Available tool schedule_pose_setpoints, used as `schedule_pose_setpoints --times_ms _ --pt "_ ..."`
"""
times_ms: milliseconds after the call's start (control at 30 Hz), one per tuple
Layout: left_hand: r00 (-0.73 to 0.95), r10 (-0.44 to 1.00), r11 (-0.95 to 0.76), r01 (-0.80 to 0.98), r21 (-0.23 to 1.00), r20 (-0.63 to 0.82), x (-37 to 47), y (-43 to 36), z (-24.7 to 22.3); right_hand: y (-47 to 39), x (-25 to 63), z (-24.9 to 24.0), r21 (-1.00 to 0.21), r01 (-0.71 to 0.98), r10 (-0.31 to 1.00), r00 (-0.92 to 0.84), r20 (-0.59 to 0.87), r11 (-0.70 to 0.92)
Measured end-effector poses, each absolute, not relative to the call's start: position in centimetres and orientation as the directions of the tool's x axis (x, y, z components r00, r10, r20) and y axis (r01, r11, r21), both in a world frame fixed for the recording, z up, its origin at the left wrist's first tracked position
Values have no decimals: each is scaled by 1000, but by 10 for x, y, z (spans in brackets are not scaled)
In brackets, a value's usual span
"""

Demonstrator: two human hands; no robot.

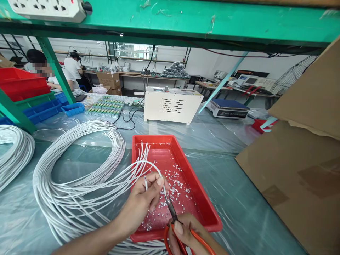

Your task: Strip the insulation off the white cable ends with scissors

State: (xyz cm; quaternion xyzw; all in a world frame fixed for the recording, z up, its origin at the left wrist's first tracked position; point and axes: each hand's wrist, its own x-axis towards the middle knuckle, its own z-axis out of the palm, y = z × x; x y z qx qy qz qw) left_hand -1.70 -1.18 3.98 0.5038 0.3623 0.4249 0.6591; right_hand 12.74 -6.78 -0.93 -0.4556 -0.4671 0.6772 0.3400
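Note:
Over a red tray [195,191] my left hand [146,194] pinches a white cable [155,166] near its end. A second short cable end shows between its fingers. My right hand [186,230] is wrapped round orange-handled scissors [172,210], whose dark blades meet the tip of the cable. Whether the blades are fully closed I cannot tell. Small shiny scraps [175,184] lie scattered on the tray floor. Several cable ends rest over the tray's left side, running from a large white cable coil [45,173] on the left.
Another cable coil [16,152] lies at the far left. A cream-coloured machine [172,106] stands behind the tray, with a weighing scale [228,109] to its right. Cardboard [297,184] blocks the right side. A green shelf beam [186,21] crosses overhead. Two people sit at the back left.

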Motion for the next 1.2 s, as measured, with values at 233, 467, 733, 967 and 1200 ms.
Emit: schedule_pose_setpoints --times_ms 233,467,733,967,1200 --pt "373 927 122 -204 971 -38 -17 -13 39 -65 126 -9 -948 -46 866 -422 -268 -315" --pt "373 927 112 -195 974 -32 -17 -12 38 -62 133 -13 -916 -30 814 -472 -339 -399" --pt "371 928 115 -185 976 -39 -17 -11 37 -57 139 -5 -887 -19 730 -577 -367 -461" --pt "360 932 102 -177 979 -32 -16 -11 35 -62 133 1 -914 -17 784 -520 -338 -405" --pt "336 939 142 -180 973 -75 -16 -12 37 -62 129 -5 -945 58 852 -417 -317 -323"
